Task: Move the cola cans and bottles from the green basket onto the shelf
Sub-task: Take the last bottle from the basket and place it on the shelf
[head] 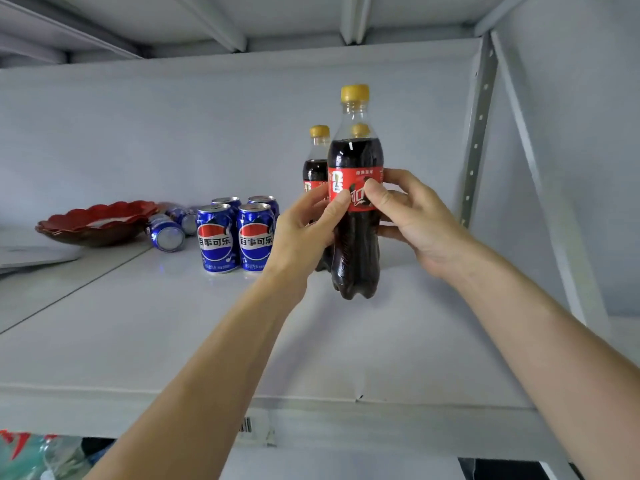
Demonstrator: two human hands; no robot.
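Shelf already carries two cola bottles behind and blue cans at left.

Front bottle upright at shelf middle, base at or just above board; cannot tell which.

Risk: tall, narrow, close to rear bottle; careless release or nudge could topple both.

Grip: left hand and right hand both curled round red label, thumbs in front.
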